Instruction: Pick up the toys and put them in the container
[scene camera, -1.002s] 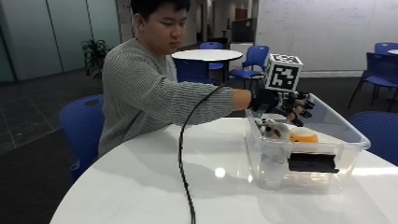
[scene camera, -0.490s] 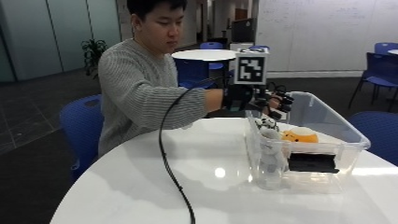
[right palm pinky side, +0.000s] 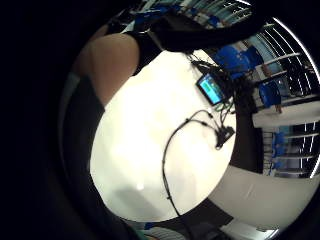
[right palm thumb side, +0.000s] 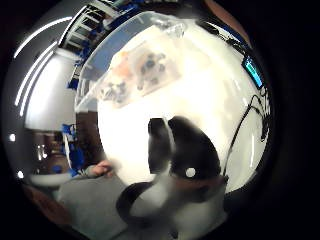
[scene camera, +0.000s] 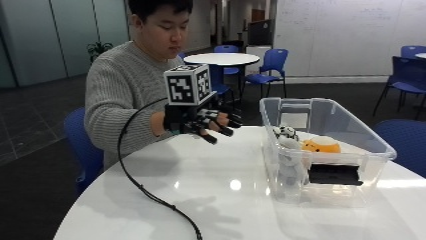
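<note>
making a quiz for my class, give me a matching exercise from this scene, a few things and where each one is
Things:
1. gloved hand
2. orange toy
3. container
4. blue chair

Places:
A. inside the container
B. on the white table's right side
C. in the air over the table, left of the container
D. on the floor behind the person

Pairs: 1-C, 2-A, 3-B, 4-D

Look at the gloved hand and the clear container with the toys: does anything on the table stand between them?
Nothing visible does. The gloved right hand hovers empty above the white table, beside the clear container. Only bare tabletop lies between them. The toys already lie inside the open-topped container.
</note>
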